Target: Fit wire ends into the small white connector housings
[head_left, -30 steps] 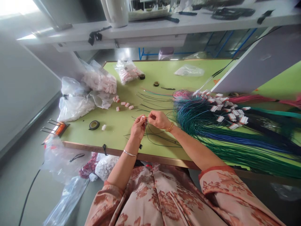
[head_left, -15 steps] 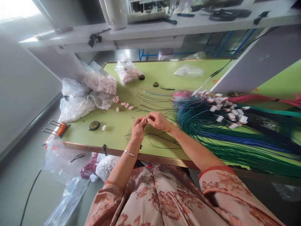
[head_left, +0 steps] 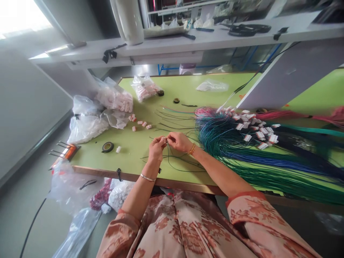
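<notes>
My left hand (head_left: pixel 156 148) is closed in a pinch on a small white connector (head_left: pixel 163 138) above the green table (head_left: pixel 139 150). My right hand (head_left: pixel 179 141) meets it fingertip to fingertip and pinches a thin dark wire (head_left: pixel 172 157) at the connector. Several loose dark wires trail from the hands across the table toward me. A few pink and white connectors (head_left: pixel 141 124) lie scattered a little beyond my hands to the left.
A large bundle of green, blue and pink wires with white connectors (head_left: pixel 242 143) fills the table's right side. Plastic bags of connectors (head_left: pixel 115 98) sit at the far left. A tape roll (head_left: pixel 108 147) lies near the left edge. Shelves overhang the far side.
The hands have stayed together at the connector, with only small finger shifts. The view has tilted slightly, so everything sits a little lower and to the left.
</notes>
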The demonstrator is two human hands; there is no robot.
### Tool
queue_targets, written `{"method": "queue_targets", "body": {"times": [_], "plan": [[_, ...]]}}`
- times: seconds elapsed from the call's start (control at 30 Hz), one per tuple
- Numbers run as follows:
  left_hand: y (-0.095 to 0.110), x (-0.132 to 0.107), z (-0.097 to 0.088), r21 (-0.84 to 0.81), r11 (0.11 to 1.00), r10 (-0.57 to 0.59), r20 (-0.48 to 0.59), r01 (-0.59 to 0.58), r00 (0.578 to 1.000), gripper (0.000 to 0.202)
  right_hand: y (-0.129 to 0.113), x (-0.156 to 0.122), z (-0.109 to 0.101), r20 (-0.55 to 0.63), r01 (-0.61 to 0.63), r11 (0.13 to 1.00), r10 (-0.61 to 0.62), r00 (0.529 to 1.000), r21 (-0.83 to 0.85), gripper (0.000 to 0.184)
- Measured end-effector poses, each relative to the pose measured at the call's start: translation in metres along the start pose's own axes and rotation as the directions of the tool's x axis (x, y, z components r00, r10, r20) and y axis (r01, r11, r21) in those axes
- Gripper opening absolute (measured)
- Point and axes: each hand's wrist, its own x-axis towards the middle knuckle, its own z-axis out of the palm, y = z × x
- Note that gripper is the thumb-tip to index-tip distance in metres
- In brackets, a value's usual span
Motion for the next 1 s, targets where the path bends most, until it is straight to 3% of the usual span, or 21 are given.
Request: {"method": "queue_targets", "body": {"times": [0.3, 0.4, 0.5, 0.6, 0.73, 0.87, 1.0], "plan": [[0.007, 0.003, 0.012, 0.076, 0.997, 0.009, 0.057, -0.014, 0.998, 0.030, 0.001, -0.002, -0.001, -0.077, -0.041, 0.999, 0.039, 0.996, -0.023, 0.015], [0.011, 0.007, 0.011, 0.059, 0.998, -0.021, 0.086, 0.016, 0.996, 0.028, 0.004, 0.004, -0.015, -0.015, -0.035, 0.998, 0.035, 0.999, 0.045, 0.017], [0.016, 0.013, 0.009, 0.003, 1.000, -0.019, 0.079, 0.018, 0.997, 0.026, 0.013, 0.031, -0.036, -0.061, -0.069, 0.996, 0.073, 0.995, 0.061, 0.021], [0.016, 0.018, 0.005, -0.020, 0.999, -0.037, 0.067, 0.038, 0.997, 0.026, 0.033, 0.073, -0.047, -0.120, -0.183, 0.979, 0.172, 0.978, -0.089, 0.019], [0.011, 0.021, 0.000, -0.017, 0.997, -0.070, 0.079, 0.072, 0.994, 0.029, 0.064, 0.119, -0.036, -0.025, -0.333, 0.864, 0.350, 0.936, -0.378, 0.015], [0.007, 0.021, -0.003, -0.016, 0.998, -0.059, 0.075, 0.060, 0.995, 0.030, 0.079, 0.136, -0.018, 0.039, -0.379, 0.751, 0.472, 0.881, -0.541, 0.019], [0.005, 0.020, -0.003, -0.007, 0.998, -0.061, 0.098, 0.062, 0.993, 0.032, 0.081, 0.140, -0.013, 0.059, -0.359, 0.741, 0.472, 0.880, -0.567, 0.022]]}}
